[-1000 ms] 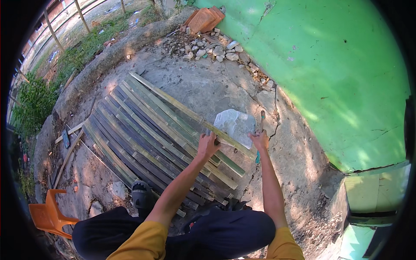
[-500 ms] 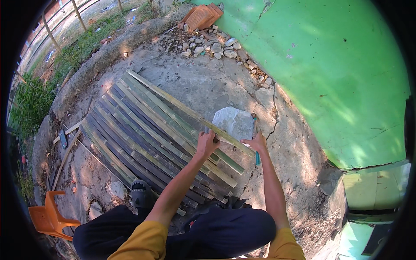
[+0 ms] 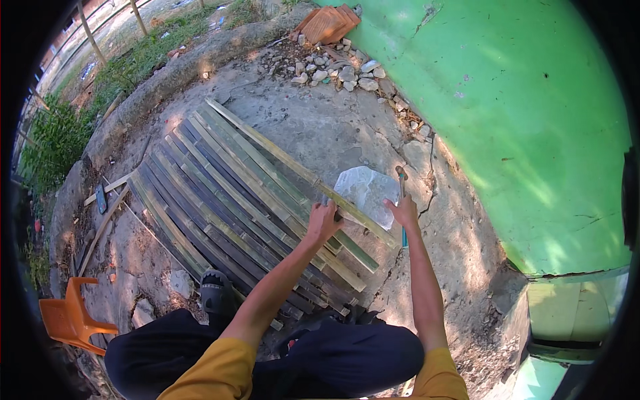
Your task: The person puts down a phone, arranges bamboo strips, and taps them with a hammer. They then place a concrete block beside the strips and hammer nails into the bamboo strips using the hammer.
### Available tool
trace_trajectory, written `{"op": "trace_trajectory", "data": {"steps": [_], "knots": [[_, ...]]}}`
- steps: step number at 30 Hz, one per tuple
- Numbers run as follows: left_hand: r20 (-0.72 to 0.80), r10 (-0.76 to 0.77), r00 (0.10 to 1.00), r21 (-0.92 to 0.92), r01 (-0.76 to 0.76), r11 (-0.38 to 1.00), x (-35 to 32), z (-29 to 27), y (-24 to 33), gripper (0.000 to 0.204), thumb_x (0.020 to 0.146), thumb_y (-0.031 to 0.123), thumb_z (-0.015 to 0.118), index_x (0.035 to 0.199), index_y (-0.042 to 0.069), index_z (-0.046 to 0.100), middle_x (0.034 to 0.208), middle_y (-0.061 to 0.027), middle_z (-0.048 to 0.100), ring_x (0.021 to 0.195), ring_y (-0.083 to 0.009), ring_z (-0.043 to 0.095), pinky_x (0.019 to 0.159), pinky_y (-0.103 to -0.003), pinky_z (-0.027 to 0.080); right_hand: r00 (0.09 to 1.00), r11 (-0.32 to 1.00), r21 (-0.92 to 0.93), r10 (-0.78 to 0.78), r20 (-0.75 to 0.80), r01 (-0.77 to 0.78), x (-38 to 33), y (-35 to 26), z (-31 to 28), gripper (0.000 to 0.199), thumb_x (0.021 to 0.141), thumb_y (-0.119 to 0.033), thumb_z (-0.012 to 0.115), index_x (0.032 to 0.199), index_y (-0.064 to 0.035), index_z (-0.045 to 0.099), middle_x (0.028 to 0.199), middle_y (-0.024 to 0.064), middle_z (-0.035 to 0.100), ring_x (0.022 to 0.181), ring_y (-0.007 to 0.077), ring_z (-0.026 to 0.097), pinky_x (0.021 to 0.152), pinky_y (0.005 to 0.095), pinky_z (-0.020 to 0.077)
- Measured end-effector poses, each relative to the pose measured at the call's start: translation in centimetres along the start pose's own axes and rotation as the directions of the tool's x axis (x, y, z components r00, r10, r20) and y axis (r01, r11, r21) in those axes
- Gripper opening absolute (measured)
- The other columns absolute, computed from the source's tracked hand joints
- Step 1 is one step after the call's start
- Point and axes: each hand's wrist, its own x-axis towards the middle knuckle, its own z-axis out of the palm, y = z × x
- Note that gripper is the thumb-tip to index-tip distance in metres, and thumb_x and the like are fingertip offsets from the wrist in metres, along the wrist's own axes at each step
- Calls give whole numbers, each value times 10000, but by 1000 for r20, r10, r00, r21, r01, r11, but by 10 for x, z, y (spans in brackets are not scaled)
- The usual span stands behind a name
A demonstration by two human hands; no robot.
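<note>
My left hand (image 3: 323, 222) is closed on a bamboo slat (image 3: 285, 159), the outermost on the right side of a row of bamboo slats (image 3: 212, 193). Whether its fingers also pinch something small cannot be made out. My right hand (image 3: 405, 213) grips a hammer (image 3: 404, 237) by its teal handle, with the head pointing away from me. It is just right of the slat's near end, apart from it. A pale, flat stone slab (image 3: 365, 190) lies on the ground between the hands, partly beneath the held slat.
An orange plastic chair (image 3: 75, 319) stands at lower left. Rubble (image 3: 340, 72) and stacked clay tiles (image 3: 328, 24) lie at the far end beside a green wall (image 3: 507, 120). My sandalled foot (image 3: 217, 292) is by the slats' near ends. Cracked concrete (image 3: 280, 100) surrounds the slats.
My right hand and the hammer have moved slightly away from me, off the slat's near end. My left hand keeps its hold on the slat. The whole view has shifted a little.
</note>
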Motion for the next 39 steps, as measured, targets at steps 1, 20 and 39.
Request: {"op": "trace_trajectory", "data": {"steps": [1, 20, 39], "knots": [[3, 0, 1000, 12, 0, 1000, 0, 0, 2, 443, 711, 251, 806, 1006, 19, 570, 824, -148, 701, 832, -346, 681, 1013, -484, 425, 1000, 1000, 26, -9, 6, 9, 7, -2, 4, 787, 723, -537, 866, 1075, 84, 534, 997, 271, 693, 954, 427, 698, 812, 480, 549], [-24, 34, 999, 6, -34, 999, 0, -1, 6, 418, 713, 223, 782, 997, 12, 558, 738, -145, 700, 784, -352, 694, 999, -504, 434, 1000, 1000, -15, -5, 15, 5, 7, 2, -1, 880, 620, -560, 912, 1126, 35, 509, 1138, 280, 656, 1046, 416, 668, 864, 487, 538], [-37, 6, 999, -69, -9, 998, 2, 1, 2, 389, 669, 215, 796, 919, 34, 560, 713, -154, 671, 742, -360, 671, 956, -463, 448, 924, 908, -173, 380, -49, -382, -82, -15, -12, 1133, 601, -734, 818, 1302, 100, 508, 1276, 263, 622, 1147, 393, 646, 946, 476, 530]]}}
